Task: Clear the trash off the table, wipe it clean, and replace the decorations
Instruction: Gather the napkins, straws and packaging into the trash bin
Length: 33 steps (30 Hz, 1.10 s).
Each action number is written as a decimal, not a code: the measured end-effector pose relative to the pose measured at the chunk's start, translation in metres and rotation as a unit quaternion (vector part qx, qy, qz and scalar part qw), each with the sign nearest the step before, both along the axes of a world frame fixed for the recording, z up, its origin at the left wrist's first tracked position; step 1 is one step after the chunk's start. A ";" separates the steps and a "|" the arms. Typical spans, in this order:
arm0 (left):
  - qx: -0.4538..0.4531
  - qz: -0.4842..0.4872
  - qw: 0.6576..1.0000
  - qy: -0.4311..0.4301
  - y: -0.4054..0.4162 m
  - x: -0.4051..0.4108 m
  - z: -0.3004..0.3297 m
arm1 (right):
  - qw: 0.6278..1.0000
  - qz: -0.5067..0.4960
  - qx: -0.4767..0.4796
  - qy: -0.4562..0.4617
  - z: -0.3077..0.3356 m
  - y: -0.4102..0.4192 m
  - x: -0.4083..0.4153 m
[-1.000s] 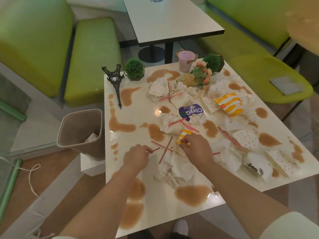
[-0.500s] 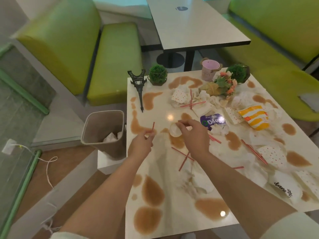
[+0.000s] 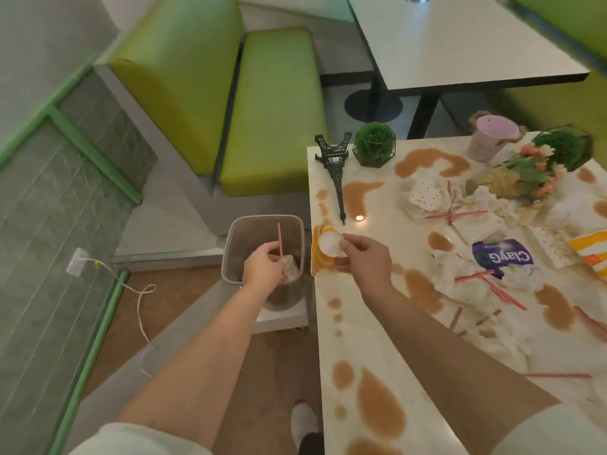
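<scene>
Left hand pinches a red straw above the bin for dropping; right hand pinches a paper cup just beyond the counter edge.

— What was the room like?
— A green padded bench stood along a grey wall, and a second table with a pale top stood past it on a dark round foot.
— The floor?
— Brown by the bench, with a white cord trailing across it; the far right corner was too blurred to tell.
</scene>
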<state>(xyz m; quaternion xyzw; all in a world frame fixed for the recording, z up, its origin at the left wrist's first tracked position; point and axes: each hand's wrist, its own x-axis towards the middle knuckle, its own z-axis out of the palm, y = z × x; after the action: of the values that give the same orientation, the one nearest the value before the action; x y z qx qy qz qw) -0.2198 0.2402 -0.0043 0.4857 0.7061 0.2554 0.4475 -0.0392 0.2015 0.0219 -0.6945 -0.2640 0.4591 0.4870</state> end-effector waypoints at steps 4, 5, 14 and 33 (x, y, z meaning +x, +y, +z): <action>-0.015 0.020 0.999 0.029 0.029 -0.032 -0.011 | 1.000 0.000 -0.011 0.003 -0.016 0.024 -0.034; -0.023 0.022 0.999 0.034 0.035 -0.039 -0.015 | 1.000 0.001 -0.013 0.005 -0.019 0.029 -0.040; -0.056 0.015 0.995 0.082 0.070 -0.077 -0.038 | 0.999 0.025 -0.031 -0.028 -0.037 0.065 -0.085; -0.019 -0.002 0.994 0.107 0.040 -0.067 -0.033 | 0.988 0.088 -0.119 -0.044 -0.052 0.045 -0.085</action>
<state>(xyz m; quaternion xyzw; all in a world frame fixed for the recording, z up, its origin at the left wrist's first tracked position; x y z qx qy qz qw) -0.2871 0.2802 -0.0370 0.5034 0.7536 0.1876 0.3788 -0.1244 0.2461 -0.0298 -0.7409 -0.2890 0.4976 0.3465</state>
